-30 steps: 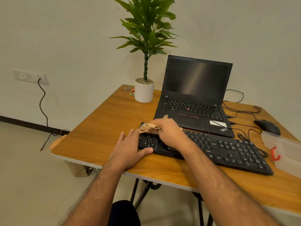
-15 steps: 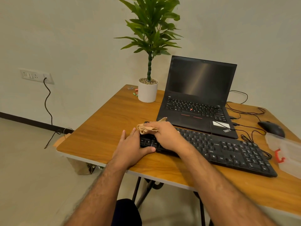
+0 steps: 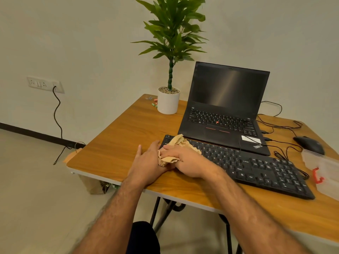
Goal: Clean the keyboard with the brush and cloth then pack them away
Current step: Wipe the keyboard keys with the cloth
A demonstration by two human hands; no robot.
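Observation:
A black keyboard [image 3: 256,169] lies slantwise on the wooden table [image 3: 119,143], in front of the laptop. My right hand [image 3: 187,160] presses a crumpled tan cloth [image 3: 178,143] onto the keyboard's left end, fingers curled over the cloth. My left hand [image 3: 148,162] lies flat against the keyboard's left edge, fingers apart, bracing it, with its thumb side hidden under the cloth. No brush is in view.
An open black laptop [image 3: 225,110] stands behind the keyboard. A potted plant [image 3: 168,101] is at the back left, with small coloured bits beside it. A black mouse [image 3: 310,144], cables and a clear plastic box [image 3: 326,171] with a red latch are at the right.
My right hand has drawn the cloth from the keyboard's far left corner toward its near left edge, close against my left hand. The left hand stays braced.

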